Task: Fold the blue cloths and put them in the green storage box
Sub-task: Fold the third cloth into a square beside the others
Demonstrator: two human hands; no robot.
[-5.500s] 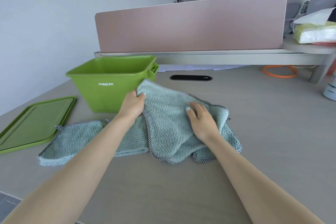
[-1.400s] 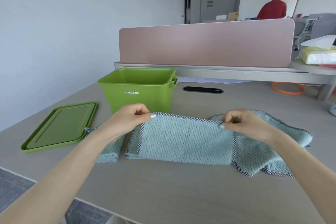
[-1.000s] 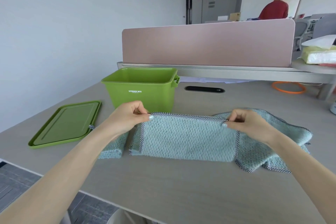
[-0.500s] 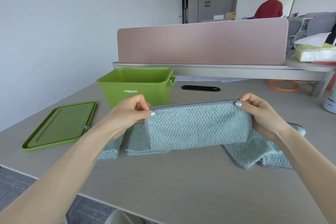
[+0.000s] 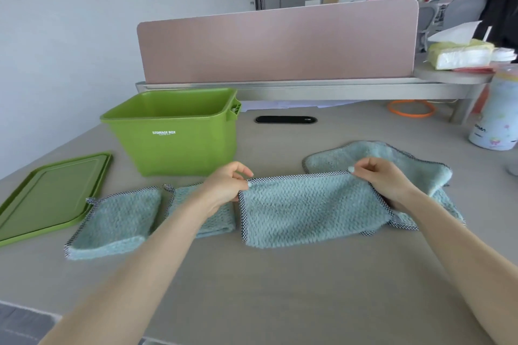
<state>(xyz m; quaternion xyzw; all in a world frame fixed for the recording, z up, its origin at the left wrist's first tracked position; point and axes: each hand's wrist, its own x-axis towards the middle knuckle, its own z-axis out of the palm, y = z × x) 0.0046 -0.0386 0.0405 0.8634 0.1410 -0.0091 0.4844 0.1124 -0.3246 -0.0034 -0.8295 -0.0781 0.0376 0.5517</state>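
Observation:
A blue cloth with a checked hem [image 5: 308, 213] lies folded in half on the desk in front of me. My left hand [image 5: 227, 186] pinches its far left corner and my right hand [image 5: 384, 179] pinches its far right corner. Another blue cloth [image 5: 392, 159] lies crumpled behind and under my right hand. A third blue cloth [image 5: 117, 218] lies flat at the left, partly under my left forearm. The green storage box [image 5: 173, 145] stands open behind my left hand, with nothing visible inside.
The box's green lid [image 5: 47, 196] lies flat at the left desk edge. A pink divider [image 5: 280, 42] closes the back. An orange ring [image 5: 410, 109], a white patterned canister [image 5: 496, 120] and a tissue pack [image 5: 462, 53] sit at the right. A person in red stands far behind.
Both hands have lowered the folded cloth from its lifted position back down flat on the desk, still pinching its far corners. The view has tilted down a little.

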